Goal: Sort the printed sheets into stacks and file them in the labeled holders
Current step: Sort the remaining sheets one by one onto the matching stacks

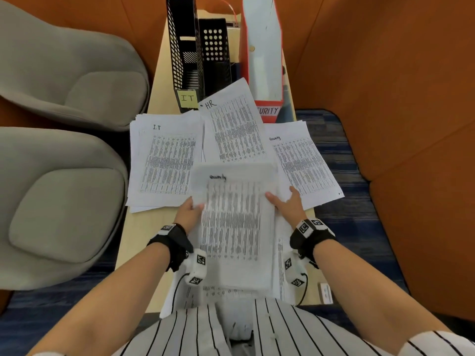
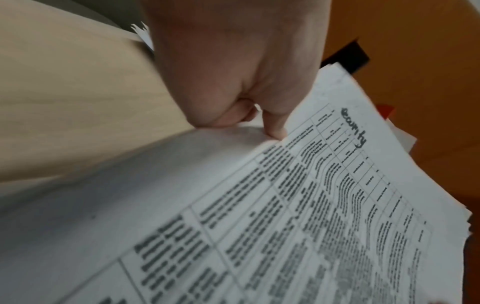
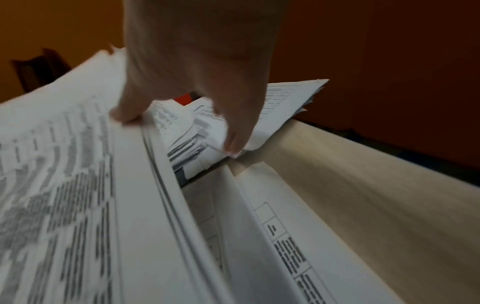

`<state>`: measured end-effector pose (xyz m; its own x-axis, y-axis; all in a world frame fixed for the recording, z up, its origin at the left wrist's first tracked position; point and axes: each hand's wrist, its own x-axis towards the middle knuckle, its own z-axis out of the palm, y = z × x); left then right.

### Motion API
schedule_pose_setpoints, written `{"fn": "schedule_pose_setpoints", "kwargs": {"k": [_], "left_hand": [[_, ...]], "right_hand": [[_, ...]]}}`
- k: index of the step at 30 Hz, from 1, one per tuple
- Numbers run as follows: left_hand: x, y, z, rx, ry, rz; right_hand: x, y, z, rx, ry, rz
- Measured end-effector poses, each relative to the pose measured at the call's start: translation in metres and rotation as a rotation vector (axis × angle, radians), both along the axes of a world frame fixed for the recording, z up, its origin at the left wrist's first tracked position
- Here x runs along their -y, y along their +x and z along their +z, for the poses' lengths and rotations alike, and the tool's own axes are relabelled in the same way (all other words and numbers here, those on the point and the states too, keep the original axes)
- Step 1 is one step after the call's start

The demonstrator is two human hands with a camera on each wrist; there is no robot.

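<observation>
Item: loose bundle of white printed sheets headed "Security" (image 1: 232, 222), lifted over the near edge of the pale wooden worktop (image 1: 144, 235), left hand (image 1: 189, 213) in a pinching grip on its left margin, right hand (image 1: 288, 205) with thumb on top at its right margin, its fingers underneath unseen. Risk, judged: the bundle looks unsquared and the grip is light, so sheets could slide out or merge with the loose pages beneath. Count: three sorted stacks across the worktop's middle, marked IT (image 1: 165, 160), HR (image 1: 235, 124) and Security (image 1: 303, 163); three upright holders at the far edge, namely black mesh holder labelled IT (image 1: 181, 55), black perforated holder (image 1: 214, 51), red-and-white cardboard holder labelled SECURITY (image 1: 263, 52).
</observation>
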<state>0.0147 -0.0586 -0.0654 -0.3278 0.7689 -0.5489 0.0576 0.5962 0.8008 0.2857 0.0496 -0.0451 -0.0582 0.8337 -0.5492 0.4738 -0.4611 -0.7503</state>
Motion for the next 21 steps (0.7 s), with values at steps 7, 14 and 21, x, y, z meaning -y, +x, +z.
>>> {"fn": "schedule_pose_setpoints", "kwargs": {"k": [7, 14, 21], "left_hand": [[-0.034, 0.015, 0.017, 0.329, -0.132, 0.063], [-0.043, 0.033, 0.037, 0.183, 0.063, 0.205], [-0.085, 0.067, 0.044, 0.255, 0.054, 0.032]], "right_hand": [[-0.002, -0.024, 0.027, -0.470, -0.255, 0.149], [-0.027, -0.003, 0.054, -0.213, -0.222, 0.129], [-0.020, 0.047, 0.020, -0.184, -0.171, -0.217]]}}
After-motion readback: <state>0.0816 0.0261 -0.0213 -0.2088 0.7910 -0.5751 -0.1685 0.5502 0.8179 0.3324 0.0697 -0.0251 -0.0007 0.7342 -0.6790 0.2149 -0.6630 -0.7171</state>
